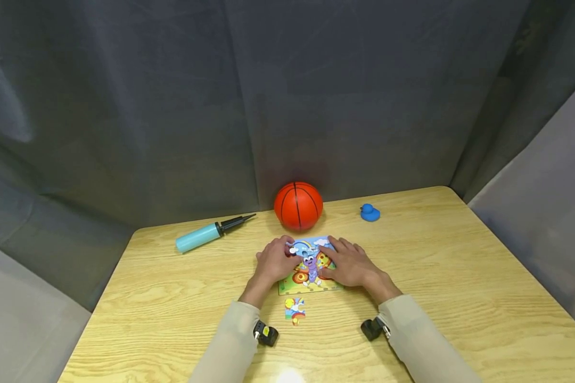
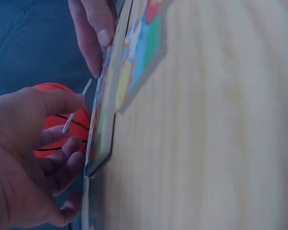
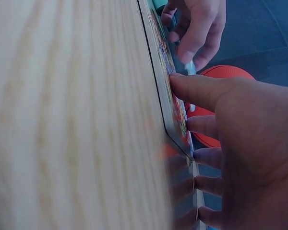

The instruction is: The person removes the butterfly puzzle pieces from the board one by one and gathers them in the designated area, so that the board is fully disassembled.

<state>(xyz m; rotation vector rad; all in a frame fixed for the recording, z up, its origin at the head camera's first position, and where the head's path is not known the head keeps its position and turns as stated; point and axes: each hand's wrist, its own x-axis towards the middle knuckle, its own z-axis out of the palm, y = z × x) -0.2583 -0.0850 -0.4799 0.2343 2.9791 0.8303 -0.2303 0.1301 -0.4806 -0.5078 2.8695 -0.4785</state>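
Note:
A jigsaw puzzle board (image 1: 292, 288) with a cartoon butterfly picture lies flat between both hands. My left hand (image 1: 274, 260) is over its left side. Between thumb and fingers it pinches a thin puzzle piece (image 2: 76, 109), seen edge-on and tilted above the board in the left wrist view. On the board's right side rests my right hand (image 1: 354, 264), thumb and fingertips touching the picture and its edge, fingers fairly straight. Nearer me, just below the board, a small joined cluster of puzzle pieces (image 1: 294, 308) lies on the table.
A red basketball (image 1: 298, 206) sits right behind the board. To the left lies a light blue hand pump (image 1: 198, 238) with a black nozzle. A blue rubber duck (image 1: 370, 213) stands at the back right. Grey curtain (image 1: 340, 106) hangs behind the wooden table (image 1: 172, 303).

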